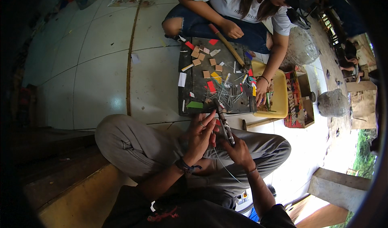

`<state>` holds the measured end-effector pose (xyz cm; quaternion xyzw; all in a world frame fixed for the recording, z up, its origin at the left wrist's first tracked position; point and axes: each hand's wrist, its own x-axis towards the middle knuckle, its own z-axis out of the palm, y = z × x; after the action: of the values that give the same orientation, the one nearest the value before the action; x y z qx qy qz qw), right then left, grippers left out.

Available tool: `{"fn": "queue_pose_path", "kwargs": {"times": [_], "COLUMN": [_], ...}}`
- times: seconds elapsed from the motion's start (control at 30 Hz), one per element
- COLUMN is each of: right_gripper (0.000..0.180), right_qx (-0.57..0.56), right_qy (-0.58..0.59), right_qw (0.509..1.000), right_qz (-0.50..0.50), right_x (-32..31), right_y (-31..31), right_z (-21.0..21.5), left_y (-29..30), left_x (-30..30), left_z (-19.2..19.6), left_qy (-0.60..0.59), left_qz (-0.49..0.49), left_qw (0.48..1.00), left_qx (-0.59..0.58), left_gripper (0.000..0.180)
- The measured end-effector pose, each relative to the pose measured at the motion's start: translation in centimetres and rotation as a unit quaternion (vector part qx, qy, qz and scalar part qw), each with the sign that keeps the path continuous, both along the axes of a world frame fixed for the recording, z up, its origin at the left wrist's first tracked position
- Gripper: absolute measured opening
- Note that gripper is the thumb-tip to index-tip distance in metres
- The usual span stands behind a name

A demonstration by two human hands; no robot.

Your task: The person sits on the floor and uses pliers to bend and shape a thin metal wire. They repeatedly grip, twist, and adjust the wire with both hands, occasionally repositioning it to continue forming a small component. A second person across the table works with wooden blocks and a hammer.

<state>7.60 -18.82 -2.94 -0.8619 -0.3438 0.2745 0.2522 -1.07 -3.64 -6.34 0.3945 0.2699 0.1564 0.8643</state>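
Note:
My right hand [240,152] is closed round the handles of a dark metal plier-like tool [224,125], whose far end points up toward the board. Beside it, my left hand [199,141] has its index finger stretched along the tool and its lower fingers bent in. A thin pale wire [224,166] runs out from those bent fingers and curves down over my lap. Just beyond both hands lies a dark board [190,74], bearing several wooden blocks [196,62], a heap of cut wire pieces [226,94] and coloured scraps, among them a green piece [195,105].
Across the board sits another person, one hand [262,93] in a yellow tray [282,92]. A wooden-handled hammer [228,46] rests on the board; another wooden handle [262,123] lies on the tiled floor [101,78]. Right of the tray stands a box [297,100].

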Motion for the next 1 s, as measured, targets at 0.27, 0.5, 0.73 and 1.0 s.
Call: {"fn": "queue_pose_path", "kwargs": {"times": [0.27, 0.5, 0.73, 1.0], "right_gripper": [0.037, 0.032, 0.037, 0.041], "right_qx": [-0.024, 0.078, 0.081, 0.148], "right_qy": [0.022, -0.058, 0.145, 0.15], "right_qw": [0.996, 0.995, 0.976, 0.963], "right_qz": [-0.079, 0.032, -0.143, -0.169], "right_x": [-0.1, 0.1, 0.2, -0.1], "right_y": [0.6, -0.5, -0.9, -4.2], "right_z": [-1.2, -2.1, -0.1, 2.7], "left_y": [-0.1, -0.2, -0.8, -1.3], "left_x": [-0.1, -0.2, -0.1, -0.2], "left_z": [-0.1, 0.5, 1.2, 0.7], "left_qy": [-0.008, -0.001, -0.049, -0.023], "left_qz": [0.008, -0.01, -0.04, -0.048], "left_qw": [1.0, 1.0, 0.987, 0.999], "left_qx": [0.016, 0.029, 0.149, -0.008], "left_gripper": [0.037, 0.043, 0.047, 0.032]}}
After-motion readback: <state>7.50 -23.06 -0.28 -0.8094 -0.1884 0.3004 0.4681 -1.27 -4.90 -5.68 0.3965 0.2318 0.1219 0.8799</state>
